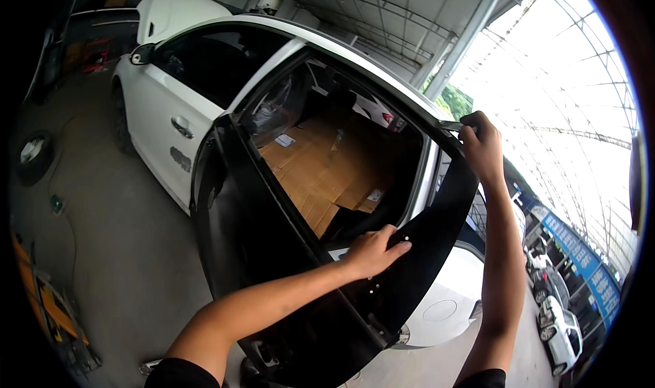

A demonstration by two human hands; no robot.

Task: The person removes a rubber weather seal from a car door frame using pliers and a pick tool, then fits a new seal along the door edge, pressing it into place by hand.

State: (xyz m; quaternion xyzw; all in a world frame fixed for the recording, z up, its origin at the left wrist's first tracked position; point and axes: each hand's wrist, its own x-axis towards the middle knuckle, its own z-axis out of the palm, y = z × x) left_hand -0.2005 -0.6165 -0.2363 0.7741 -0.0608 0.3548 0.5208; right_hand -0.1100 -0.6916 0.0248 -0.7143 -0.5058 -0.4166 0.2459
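A black, unpainted car door [269, 214] stands open on a white car [181, 98], tilted across the middle of my view. My left hand [374, 253] is closed over the rear edge of its window opening, thumb lying along the black panel beside a few small holes. Up at the top rear corner of the door's window frame, my right hand [482, 142] is closed with its fingers bent. Something small and dark shows at those fingers, with a flat, light strip next to it on the frame. I cannot make out what it is.
Through the window opening, flattened cardboard [334, 156] covers the seat, with a clear plastic bag [276, 108] beside it. A wheel [34, 157] lies on the floor at left, near orange equipment [54, 306]. Parked cars [559, 323] stand at far right.
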